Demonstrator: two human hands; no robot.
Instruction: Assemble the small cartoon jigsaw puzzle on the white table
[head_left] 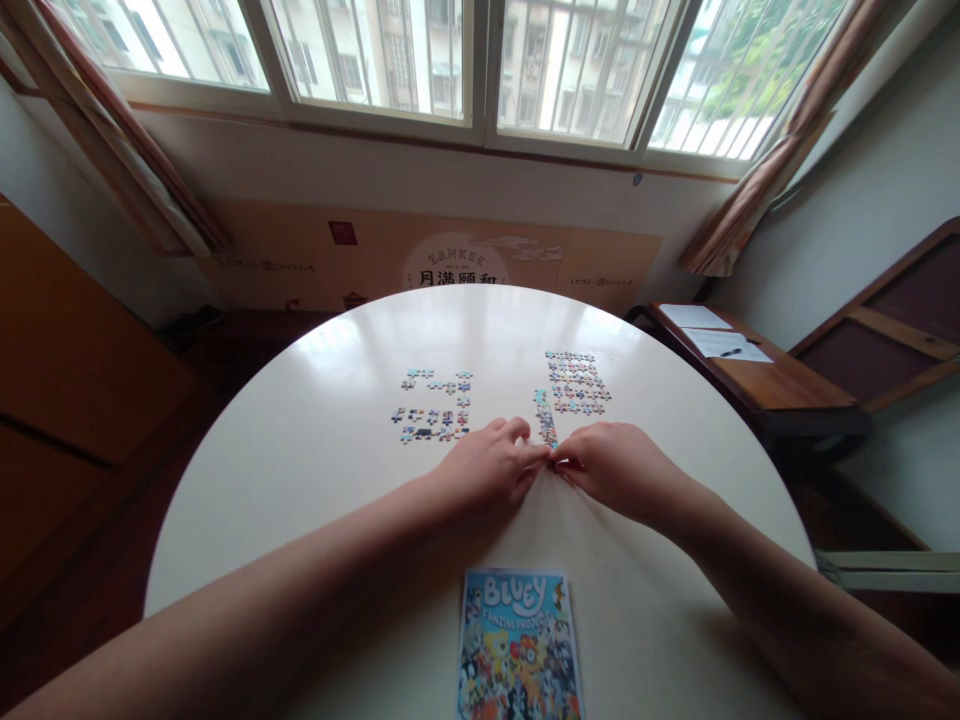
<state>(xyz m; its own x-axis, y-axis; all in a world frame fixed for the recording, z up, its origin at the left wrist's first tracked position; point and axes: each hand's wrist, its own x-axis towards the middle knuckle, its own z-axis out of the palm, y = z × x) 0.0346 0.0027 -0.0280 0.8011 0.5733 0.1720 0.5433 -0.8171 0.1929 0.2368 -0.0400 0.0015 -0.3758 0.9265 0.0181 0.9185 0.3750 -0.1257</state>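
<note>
My left hand (499, 460) and my right hand (604, 465) meet at the near end of a narrow strip of joined jigsaw puzzle pieces (546, 420). The fingers of both are closed in a pinch there, over a puzzle piece (553, 455) that is mostly hidden by the fingertips. Beyond my right hand lie loose jigsaw pieces (577, 382) in several rows. Past my left hand, more loose pieces (431, 417) are spread in broken rows. Close to me lies a colourful picture sheet (519, 645) marked "Bluey", with cartoon dogs on it.
All of this is on a round white table (255, 500). At the right stands a wooden bench or low table (757, 375) with papers (727, 345) and a pen. A large printed cardboard panel (285, 245) leans below the barred window (375, 60).
</note>
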